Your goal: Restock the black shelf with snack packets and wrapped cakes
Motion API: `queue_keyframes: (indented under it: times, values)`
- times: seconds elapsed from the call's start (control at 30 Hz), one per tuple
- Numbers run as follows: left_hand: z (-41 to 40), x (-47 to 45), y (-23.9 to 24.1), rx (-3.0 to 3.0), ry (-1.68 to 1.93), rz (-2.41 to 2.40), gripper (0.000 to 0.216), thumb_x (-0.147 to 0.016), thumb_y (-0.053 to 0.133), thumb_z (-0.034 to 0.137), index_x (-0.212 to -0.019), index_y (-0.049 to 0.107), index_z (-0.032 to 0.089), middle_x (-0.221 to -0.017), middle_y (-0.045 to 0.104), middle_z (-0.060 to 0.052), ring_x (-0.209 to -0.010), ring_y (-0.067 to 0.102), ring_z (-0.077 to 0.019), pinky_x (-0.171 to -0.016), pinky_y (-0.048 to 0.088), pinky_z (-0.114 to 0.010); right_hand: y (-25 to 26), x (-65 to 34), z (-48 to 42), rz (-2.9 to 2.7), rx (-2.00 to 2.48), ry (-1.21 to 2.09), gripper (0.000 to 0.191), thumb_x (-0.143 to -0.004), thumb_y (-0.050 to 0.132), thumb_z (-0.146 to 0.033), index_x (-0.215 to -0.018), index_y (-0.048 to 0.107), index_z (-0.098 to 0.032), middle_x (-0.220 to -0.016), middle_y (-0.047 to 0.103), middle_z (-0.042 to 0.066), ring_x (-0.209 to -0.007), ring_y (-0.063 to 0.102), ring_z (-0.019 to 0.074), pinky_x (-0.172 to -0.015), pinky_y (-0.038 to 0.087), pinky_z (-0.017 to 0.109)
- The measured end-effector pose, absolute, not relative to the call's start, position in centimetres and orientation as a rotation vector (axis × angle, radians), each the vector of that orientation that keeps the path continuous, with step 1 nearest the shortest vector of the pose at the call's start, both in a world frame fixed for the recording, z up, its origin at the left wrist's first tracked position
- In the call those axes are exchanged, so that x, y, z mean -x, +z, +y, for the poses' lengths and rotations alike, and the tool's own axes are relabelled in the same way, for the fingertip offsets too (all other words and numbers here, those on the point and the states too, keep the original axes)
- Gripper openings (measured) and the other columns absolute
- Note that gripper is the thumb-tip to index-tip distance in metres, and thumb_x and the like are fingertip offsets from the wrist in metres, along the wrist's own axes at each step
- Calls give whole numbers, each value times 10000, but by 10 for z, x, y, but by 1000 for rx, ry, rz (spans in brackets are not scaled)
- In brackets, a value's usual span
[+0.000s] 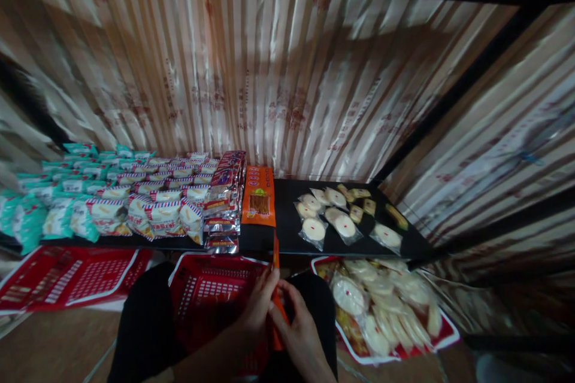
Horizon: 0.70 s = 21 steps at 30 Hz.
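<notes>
We hold an orange packet (280, 301) edge-on between both hands, in front of the black shelf (286, 209) and beside the open part of the red basket (202, 296). The left hand (262, 298) has its grip closed on one side of the packet; the right hand (297, 318) has its grip closed on the other. On the shelf, we observe a flat orange bag (259, 200) next to stacked shiny packs (223, 206).
</notes>
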<state>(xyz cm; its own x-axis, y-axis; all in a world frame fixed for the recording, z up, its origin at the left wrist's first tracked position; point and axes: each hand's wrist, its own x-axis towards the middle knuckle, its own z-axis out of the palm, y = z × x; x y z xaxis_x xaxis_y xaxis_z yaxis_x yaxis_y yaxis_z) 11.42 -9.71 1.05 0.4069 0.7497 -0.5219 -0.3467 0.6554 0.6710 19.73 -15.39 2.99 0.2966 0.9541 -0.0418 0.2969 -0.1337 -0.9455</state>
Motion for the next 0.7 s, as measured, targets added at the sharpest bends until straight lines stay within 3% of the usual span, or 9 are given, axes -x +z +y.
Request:
queue_keyframes:
  times: [0.1, 0.23, 0.33, 0.43, 0.53, 0.63, 0.7]
  values:
    - [-93, -116, 14, -533, 726, 879, 580, -591, 699, 604, -947, 567, 166, -669, 570, 16, -581, 555, -113, -552, 422, -230, 32, -198, -147, -1220, 1623, 861, 314, -710, 618, -301, -1013, 650, -228, -945, 641, 48, -872, 626, 188, -780, 515, 264]
    - [-80, -116, 19, -522, 772, 878, 509, -551, 759, 494, -867, 605, 126, -693, 629, -39, -623, 594, -153, -588, 441, -250, 32, -207, -132, -1205, 1536, 947, 276, -716, 628, -351, -963, 679, -238, -969, 642, 68, -918, 615, 211, -809, 510, 279]
    - [-64, -115, 27, -401, 752, 878, 488, -613, 705, 475, -926, 628, 108, -748, 675, -92, -698, 646, -219, -668, 482, -309, 23, -224, -116, -1053, 1613, 842, 373, -761, 574, -455, -1036, 642, -212, -1072, 632, 105, -977, 597, 237, -864, 490, 340]
    - [-50, -116, 34, -270, 724, 883, 396, -711, 622, 391, -985, 622, 104, -771, 692, -106, -727, 665, -233, -700, 499, -331, 12, -245, -99, -918, 1757, 616, 522, -713, 597, -523, -1105, 593, -178, -1149, 603, 136, -1050, 558, 276, -944, 428, 414]
    - [-38, -118, 37, -180, 694, 848, 344, -771, 541, 348, -966, 619, 76, -760, 691, -122, -735, 668, -231, -701, 507, -331, 7, -255, -85, -822, 1714, 885, 618, -674, 622, -567, -1141, 552, -168, -1044, 656, 123, -962, 610, 269, -870, 470, 406]
    - [-27, -119, 36, -218, 670, 828, 328, -767, 535, 339, -919, 623, 62, -740, 685, -123, -733, 666, -233, -698, 511, -330, 8, -253, -73, -774, 1511, 1211, 556, -693, 624, -564, -1084, 542, -176, -888, 697, 79, -790, 655, 231, -717, 508, 350]
    - [-21, -119, 35, -313, 686, 869, 305, -730, 572, 314, -908, 622, 71, -732, 682, -108, -728, 663, -231, -696, 512, -328, 8, -249, -64, -773, 1450, 1218, 490, -676, 650, -551, -978, 552, -178, -834, 701, 66, -724, 655, 216, -659, 501, 322]
